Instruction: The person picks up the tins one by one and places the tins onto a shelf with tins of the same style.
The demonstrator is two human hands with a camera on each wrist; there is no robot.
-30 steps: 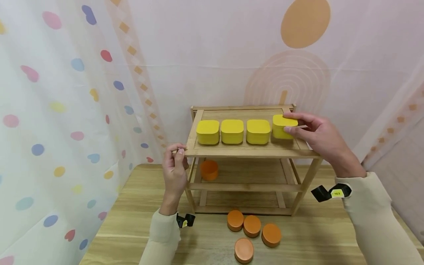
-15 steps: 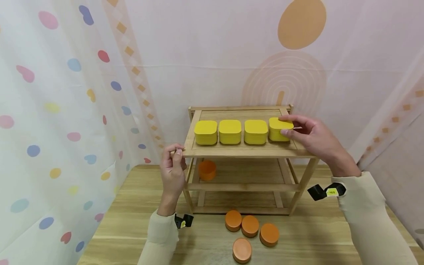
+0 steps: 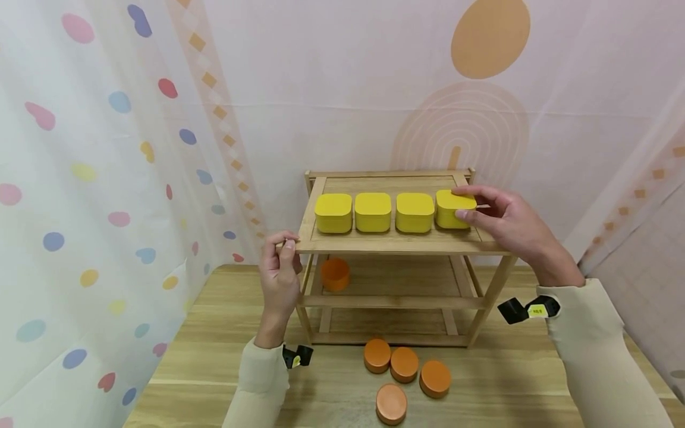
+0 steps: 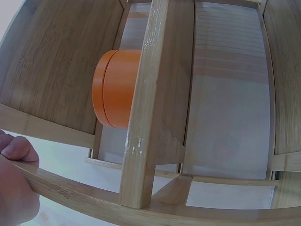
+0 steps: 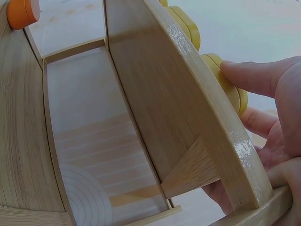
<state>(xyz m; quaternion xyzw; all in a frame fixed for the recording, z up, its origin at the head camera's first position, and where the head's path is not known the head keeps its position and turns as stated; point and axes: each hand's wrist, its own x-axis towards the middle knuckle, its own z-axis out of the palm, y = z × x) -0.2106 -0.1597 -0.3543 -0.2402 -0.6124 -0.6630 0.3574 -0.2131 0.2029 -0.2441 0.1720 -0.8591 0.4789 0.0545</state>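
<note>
My right hand pinches a yellow rounded-square box by its right side, thumb in front and fingers behind. This box stands at the right end of a row on the top shelf of a wooden rack. To its left are three matching lidded boxes, the nearest being a yellow box. In the right wrist view, thumb and fingertips touch the yellow box just beyond the shelf's front rail. At the rack's left front corner my left hand grips the top shelf's edge, fingers curled round the rail in the left wrist view.
On the middle shelf, at the left, sits a round orange container. Several similar orange containers, among them an orange container, stand on the wood-grain table before the rack. A patterned curtain hangs behind.
My right hand has lowered the rightmost yellow box onto the top shelf, in line with the others. My left hand keeps its grip on the rack. The head view has shifted slightly.
</note>
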